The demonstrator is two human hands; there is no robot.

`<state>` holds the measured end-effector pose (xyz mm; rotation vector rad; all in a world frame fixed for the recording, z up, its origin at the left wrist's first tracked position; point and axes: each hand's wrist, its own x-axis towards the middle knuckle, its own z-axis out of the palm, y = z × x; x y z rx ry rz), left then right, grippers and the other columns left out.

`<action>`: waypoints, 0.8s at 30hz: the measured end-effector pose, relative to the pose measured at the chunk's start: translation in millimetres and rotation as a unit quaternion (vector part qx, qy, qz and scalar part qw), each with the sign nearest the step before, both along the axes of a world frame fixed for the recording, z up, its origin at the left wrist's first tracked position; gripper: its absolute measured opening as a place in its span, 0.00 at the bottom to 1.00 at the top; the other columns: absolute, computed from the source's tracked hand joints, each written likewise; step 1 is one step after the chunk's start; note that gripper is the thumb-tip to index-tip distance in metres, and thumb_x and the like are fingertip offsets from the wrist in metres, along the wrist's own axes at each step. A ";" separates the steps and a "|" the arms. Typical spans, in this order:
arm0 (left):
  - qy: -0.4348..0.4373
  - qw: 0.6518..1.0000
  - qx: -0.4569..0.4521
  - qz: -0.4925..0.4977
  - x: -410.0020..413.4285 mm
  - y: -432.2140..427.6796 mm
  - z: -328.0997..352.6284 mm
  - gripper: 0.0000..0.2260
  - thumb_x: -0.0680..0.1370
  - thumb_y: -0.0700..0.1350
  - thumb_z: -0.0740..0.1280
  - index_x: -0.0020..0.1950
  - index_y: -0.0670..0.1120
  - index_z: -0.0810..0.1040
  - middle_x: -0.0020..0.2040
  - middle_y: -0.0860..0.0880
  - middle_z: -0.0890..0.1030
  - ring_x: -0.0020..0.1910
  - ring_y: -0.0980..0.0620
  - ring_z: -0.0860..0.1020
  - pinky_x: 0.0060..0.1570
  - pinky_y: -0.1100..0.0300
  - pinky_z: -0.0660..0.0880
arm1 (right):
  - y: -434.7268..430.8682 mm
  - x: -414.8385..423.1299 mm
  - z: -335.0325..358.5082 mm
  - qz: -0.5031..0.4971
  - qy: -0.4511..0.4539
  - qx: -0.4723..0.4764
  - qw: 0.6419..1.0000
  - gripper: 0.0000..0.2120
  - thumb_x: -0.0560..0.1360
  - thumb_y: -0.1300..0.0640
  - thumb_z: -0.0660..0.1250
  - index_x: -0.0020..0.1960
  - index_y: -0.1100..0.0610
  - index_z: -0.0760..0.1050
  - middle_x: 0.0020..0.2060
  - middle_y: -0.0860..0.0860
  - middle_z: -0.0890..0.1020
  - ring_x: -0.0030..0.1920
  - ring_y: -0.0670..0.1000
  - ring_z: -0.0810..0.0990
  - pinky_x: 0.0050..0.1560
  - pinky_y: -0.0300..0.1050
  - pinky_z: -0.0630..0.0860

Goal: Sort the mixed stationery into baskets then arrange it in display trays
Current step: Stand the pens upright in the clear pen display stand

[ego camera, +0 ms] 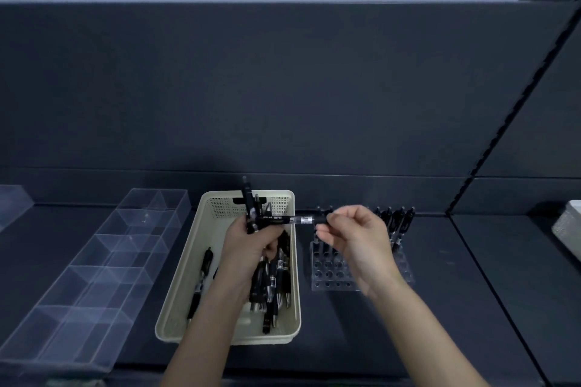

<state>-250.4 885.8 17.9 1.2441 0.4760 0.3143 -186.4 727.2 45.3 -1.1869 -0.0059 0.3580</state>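
I'm seeing the left hand [248,248] gripping a bundle of black pens [250,202] above the cream basket [176,292], which is holding more pens. The right hand [352,232] is pinching one pen [292,220] by its end, level, just above the partly filled clear holed stand [330,275].

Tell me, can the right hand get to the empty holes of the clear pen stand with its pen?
Probably yes. The right hand hovers just above the pen stand, pinching one black pen; the front holes look empty and nothing stands between.
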 end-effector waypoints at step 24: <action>0.011 0.997 -0.063 0.036 7.4 -14.5 5.9 0.07 0.79 0.47 0.65 0.46 0.44 0.71 0.32 0.50 0.76 0.26 0.56 0.70 0.24 0.65 0.69 | -9.3 6.9 -36.9 0.041 -0.269 -0.455 0.848 0.04 0.74 0.62 0.66 0.40 0.58 0.74 0.33 0.52 0.79 0.30 0.49 0.75 0.28 0.36 0.70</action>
